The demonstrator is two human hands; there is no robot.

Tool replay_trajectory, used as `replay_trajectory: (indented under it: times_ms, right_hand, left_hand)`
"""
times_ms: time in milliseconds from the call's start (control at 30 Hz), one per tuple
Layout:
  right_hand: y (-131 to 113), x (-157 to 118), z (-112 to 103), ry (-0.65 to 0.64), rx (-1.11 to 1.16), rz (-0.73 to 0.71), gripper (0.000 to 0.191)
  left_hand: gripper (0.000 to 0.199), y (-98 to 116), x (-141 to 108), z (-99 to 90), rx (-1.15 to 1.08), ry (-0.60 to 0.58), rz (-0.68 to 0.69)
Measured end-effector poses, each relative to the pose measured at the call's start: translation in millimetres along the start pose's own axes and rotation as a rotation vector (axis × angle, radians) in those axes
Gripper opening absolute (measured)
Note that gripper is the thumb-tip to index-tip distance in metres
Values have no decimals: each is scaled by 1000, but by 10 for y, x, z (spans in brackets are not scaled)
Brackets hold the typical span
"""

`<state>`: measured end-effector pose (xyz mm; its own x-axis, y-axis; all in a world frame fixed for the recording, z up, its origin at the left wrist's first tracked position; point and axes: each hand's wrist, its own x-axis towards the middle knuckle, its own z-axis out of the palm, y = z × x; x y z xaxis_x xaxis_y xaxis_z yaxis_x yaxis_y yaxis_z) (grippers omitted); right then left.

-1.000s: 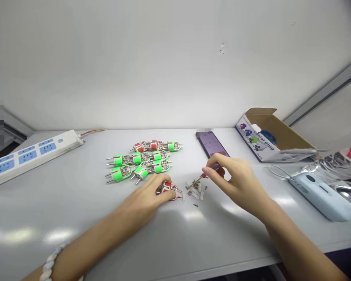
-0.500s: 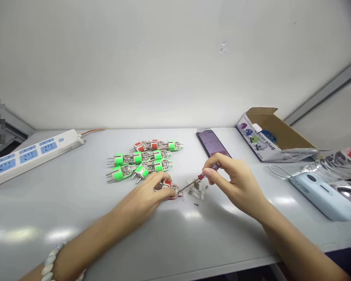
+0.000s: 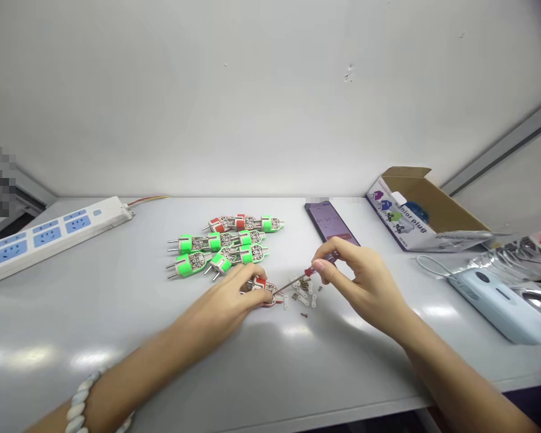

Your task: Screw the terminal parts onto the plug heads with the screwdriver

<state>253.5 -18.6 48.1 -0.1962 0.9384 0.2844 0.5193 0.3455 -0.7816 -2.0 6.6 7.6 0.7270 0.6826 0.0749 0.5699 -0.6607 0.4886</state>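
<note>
My left hand is closed on a red and white plug lying on the grey table, its fingers covering part of it. A screwdriver with a clear red handle is pinched in my right hand. The tip of its shaft meets the open right end of that plug. White clips and small screws lie just right of the plug. Behind my left hand sit several open plugs in rows, green ones and red ones.
A white power strip lies at the left. Behind my right hand is a phone. Toward the right are an open cardboard box, a light blue device and plastic-wrapped items. The table's front edge runs below my hands.
The whole view has shifted slightly. Both hands hold the same things in nearly the same places, with the screwdriver tip still at the plug.
</note>
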Motion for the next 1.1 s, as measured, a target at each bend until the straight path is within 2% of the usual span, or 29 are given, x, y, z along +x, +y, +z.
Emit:
replay_trajectory:
  times_ms: [200,600,833,933,1100]
  right_hand:
    - [-1,-1,-18,0,-8,-10,20]
    - [-1,-21,-25,-37,-62,-65,17]
    - [-14,-83,-83,-140,-167,-317,9]
    - [-35,-98,-93,-175,-159,-346,15]
    - [-6,-120,-61,-164,-174,-422,18]
  left_hand:
    - [29,-18,-1,15,19,19,48]
    - [31,24,-2,-3,62,8,30]
    - [30,22,2,0,27,15,7]
    - [28,27,5,0,21,32,41]
    - [20,4,-7,25,-42,97,106]
